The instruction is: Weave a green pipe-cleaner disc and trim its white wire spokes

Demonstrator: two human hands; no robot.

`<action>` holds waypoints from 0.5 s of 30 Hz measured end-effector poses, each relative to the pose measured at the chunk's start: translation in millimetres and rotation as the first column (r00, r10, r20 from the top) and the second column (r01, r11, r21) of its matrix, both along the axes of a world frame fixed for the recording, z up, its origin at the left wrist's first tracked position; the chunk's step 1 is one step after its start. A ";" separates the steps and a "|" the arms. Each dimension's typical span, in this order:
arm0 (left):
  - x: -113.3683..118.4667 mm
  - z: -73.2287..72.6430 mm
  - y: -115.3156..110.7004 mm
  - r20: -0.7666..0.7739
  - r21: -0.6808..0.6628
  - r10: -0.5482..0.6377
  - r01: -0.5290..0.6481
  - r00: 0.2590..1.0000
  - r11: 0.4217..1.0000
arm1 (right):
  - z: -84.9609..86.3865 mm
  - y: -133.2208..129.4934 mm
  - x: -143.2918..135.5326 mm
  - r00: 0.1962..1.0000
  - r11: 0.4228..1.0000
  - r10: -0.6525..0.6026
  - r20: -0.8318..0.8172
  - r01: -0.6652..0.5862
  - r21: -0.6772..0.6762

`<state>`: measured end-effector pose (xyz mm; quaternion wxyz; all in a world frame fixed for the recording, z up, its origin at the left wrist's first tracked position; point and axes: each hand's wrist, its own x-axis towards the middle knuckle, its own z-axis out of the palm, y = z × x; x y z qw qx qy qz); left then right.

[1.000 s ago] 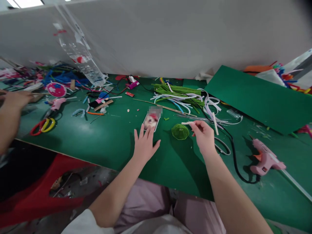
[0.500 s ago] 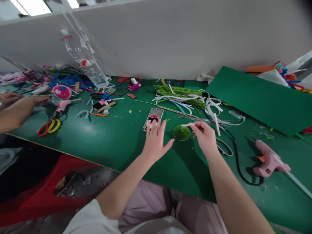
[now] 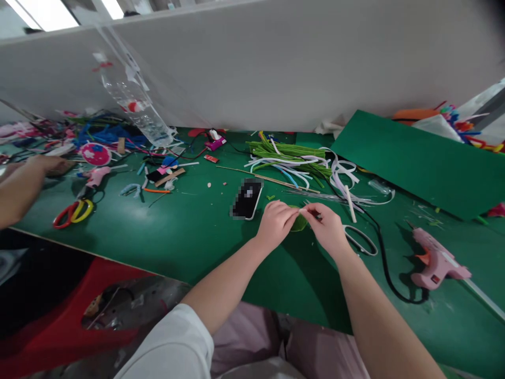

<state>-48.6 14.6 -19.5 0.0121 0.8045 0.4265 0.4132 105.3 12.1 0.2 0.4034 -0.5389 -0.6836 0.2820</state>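
Observation:
My left hand point(image 3: 276, 223) and my right hand point(image 3: 325, 226) meet over the table, fingers closed in a pinch. Between their fingertips shows a bit of short white pipe cleaner point(image 3: 302, 210), mostly hidden by the fingers. Right below lies a round green coiled piece point(image 3: 300, 223), partly covered by my left hand. Just left of my hands lies a phone point(image 3: 248, 199) with a dark, partly blurred screen. Beside my right wrist are scissors with pale handles point(image 3: 361, 241), their blades mostly hidden.
A bundle of green pipe cleaners point(image 3: 290, 155) lies behind, with white strips. On the right sits a pink glue gun point(image 3: 437, 258) with its black cable, near a green board point(image 3: 418, 163). At left are red-and-yellow scissors point(image 3: 73, 213), a plastic bottle point(image 3: 138, 110) and another person's arm point(image 3: 23, 187).
My left hand has moved right from beside the phone and closed on the white pipe cleaner with my right hand. The phone screen has gone dark. The other person's hand has shifted.

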 end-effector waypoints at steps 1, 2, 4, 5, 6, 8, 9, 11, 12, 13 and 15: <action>1.3 1.2 -0.3 -0.007 0.000 0.000 0.000 1.000 1.000 | 0.0 0.0 0.3 1.000 1.000 -0.004 0.015 0.004 0.012; 2.3 3.0 -0.6 -0.013 -0.004 -0.003 0.003 1.000 1.000 | 0.0 0.1 0.8 1.000 1.000 -0.007 0.028 0.007 0.020; -0.1 8.3 -1.2 -0.033 -0.022 0.001 -0.002 0.999 1.000 | 0.0 0.4 1.7 0.999 1.000 -0.010 0.042 0.009 0.026; -5.2 11.5 -1.8 -0.047 -0.035 0.027 -0.029 0.999 0.999 | -0.1 0.5 2.2 0.999 1.000 -0.011 0.044 0.010 0.024; -13.6 14.7 -2.9 -0.067 -0.048 0.069 -0.072 0.995 0.996 | -0.1 0.6 2.5 0.999 1.000 -0.013 0.045 0.012 0.021; -40.1 19.8 -7.3 -0.119 -0.078 0.247 -0.257 0.962 0.963 | 0.2 0.4 3.0 0.999 1.000 -0.024 0.044 0.023 0.012; -56.9 21.0 -11.1 -0.148 -0.081 0.322 -0.336 0.935 0.938 | 0.5 0.3 3.2 0.999 1.000 -0.029 0.043 0.028 0.006; -92.1 19.7 -21.5 -0.271 -0.091 0.342 -0.378 0.900 0.921 | 1.4 -0.1 3.5 0.999 0.999 -0.038 0.037 0.038 -0.004; -108.0 17.5 -27.5 -0.327 -0.102 0.316 -0.366 0.890 0.925 | 1.9 -0.2 3.6 0.999 0.999 -0.041 0.033 0.041 -0.008; -121.4 14.5 -33.4 -0.371 -0.119 0.298 -0.363 0.880 0.924 | 2.3 -0.2 3.8 0.999 0.999 -0.043 0.027 0.043 -0.013; -139.4 7.7 -42.6 -0.450 -0.172 0.238 -0.345 0.861 0.923 | 2.6 -0.1 4.0 0.999 0.999 -0.044 0.019 0.044 -0.021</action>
